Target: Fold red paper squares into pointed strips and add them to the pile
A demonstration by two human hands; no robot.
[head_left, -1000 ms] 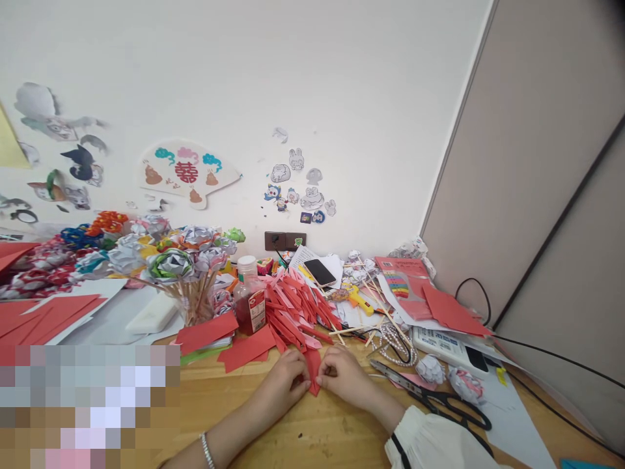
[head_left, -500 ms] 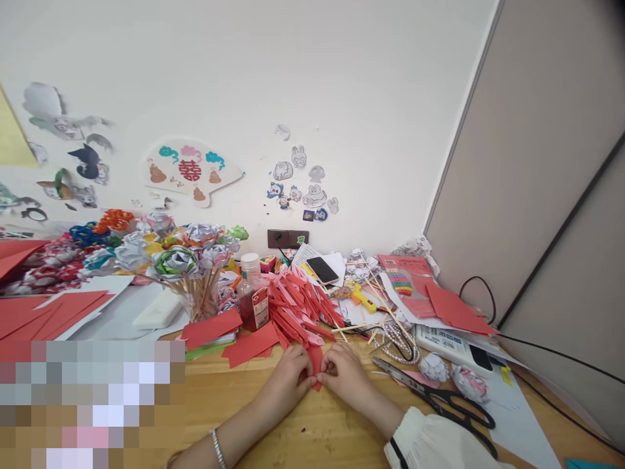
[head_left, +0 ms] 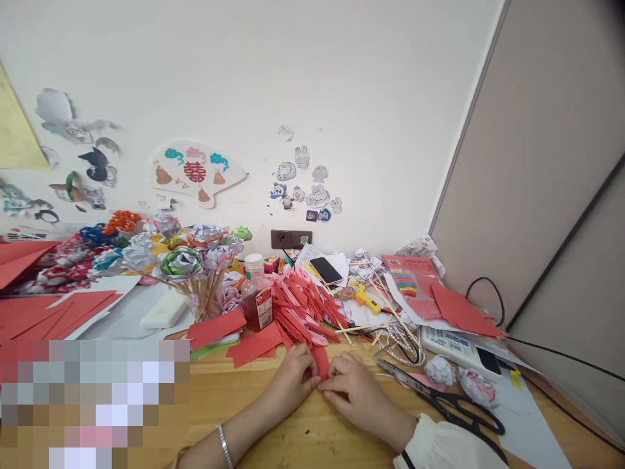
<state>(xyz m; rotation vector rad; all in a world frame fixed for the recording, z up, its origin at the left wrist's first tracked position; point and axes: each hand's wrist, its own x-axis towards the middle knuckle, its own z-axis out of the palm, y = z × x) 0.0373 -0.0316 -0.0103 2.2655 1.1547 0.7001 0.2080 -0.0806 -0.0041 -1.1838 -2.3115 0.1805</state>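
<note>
Low over the wooden table, my left hand [head_left: 293, 378] and my right hand [head_left: 355, 389] meet at a small strip of red paper [head_left: 320, 360]. The left fingers are curled and pinch its near left side. My right thumb and fingertips close on its right edge, and the hands hide the strip's lower end. Just behind them lies a heap of folded red and pink paper strips [head_left: 303, 303]. Flat red paper pieces [head_left: 256, 345] lie to the left of the heap. Black-handled scissors [head_left: 446, 398] rest to the right of my right hand.
A cup of sticks with paper flowers [head_left: 202, 296] and a bottle of reddish liquid [head_left: 255, 306] stand at the back left. Behind the heap are a phone [head_left: 326, 271] and a yellow glue gun [head_left: 366, 298]. Bead strings [head_left: 405, 345] and crumpled paper balls [head_left: 440, 370] lie right.
My right fingers have stretched out a little and shifted along the red paper strip. The left hand keeps its pinch. The whole view has shifted slightly.
</note>
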